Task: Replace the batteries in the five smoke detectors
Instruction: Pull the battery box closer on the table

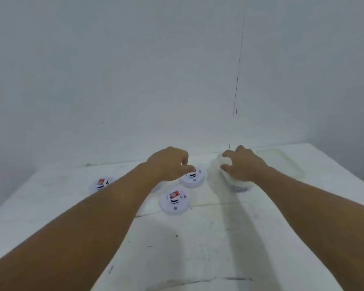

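Three white round smoke detectors with red and black labels lie on the white table. The far one (192, 179) is under my left hand (168, 163), whose fingers curl down onto its top. A second detector (174, 201) lies nearer, and a third (101, 183) is at the left, partly hidden by my left forearm. My right hand (243, 164) has its fingers spread over a translucent white plastic container (237, 181); whether it grips the container is unclear.
A translucent lid or tray (286, 162) lies behind the container at the right. The white table (198, 238) meets a plain white wall at the back; its right edge runs past the tray.
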